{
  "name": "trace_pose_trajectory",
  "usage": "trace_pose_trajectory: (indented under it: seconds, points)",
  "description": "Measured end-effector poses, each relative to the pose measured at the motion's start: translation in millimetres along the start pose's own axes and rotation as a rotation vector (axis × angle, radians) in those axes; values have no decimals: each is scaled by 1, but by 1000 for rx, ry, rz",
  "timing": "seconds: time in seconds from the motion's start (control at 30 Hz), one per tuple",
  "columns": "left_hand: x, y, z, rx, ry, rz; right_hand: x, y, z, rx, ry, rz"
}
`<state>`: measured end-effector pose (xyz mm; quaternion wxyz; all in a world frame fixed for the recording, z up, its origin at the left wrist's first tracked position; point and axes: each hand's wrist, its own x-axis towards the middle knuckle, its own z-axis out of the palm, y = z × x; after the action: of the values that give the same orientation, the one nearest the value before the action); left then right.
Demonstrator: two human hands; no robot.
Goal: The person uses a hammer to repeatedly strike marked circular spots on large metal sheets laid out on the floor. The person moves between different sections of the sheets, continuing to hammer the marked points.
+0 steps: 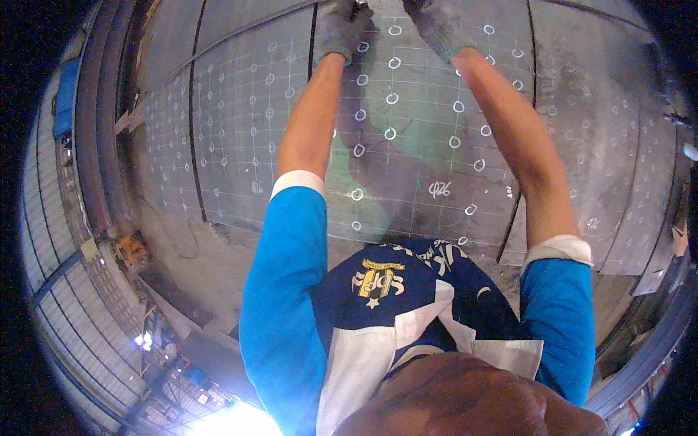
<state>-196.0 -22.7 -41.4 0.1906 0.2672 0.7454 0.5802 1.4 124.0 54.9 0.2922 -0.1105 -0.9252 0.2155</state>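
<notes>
grey-gloved left grip (343, 30) and right grip (440, 33) seem to reach out, white-ringed grey metal plate (422, 94) below. can't tell if they're pinching; next likely needs care.

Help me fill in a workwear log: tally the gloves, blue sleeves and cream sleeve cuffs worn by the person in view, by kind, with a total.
Grey gloves: 2, one on the left hand, one on the right hand
Blue sleeves: 2
Cream sleeve cuffs: 2
Total: 6

White glare (236, 421) lower left — edges bowed, corners black.
</notes>
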Motion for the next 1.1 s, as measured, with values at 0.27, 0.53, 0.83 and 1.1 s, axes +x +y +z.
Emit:
trace_pose_trajectory:
  seconds: [0.27,0.53,0.83,1.1]
  points:
    - [-30,19,-24,97,313,2,-75,-13,-27,110,-264,255]
    - [-151,30,-131,-908,468,-223,-235,-47,-58,0,-743,499]
    - [-370,47,-218,-778,702,-231,-267,-118,-35,-155,-708,617]
    - [-506,31,-297,-306,578,-421,-309,-35,-10,-25,-260,468]
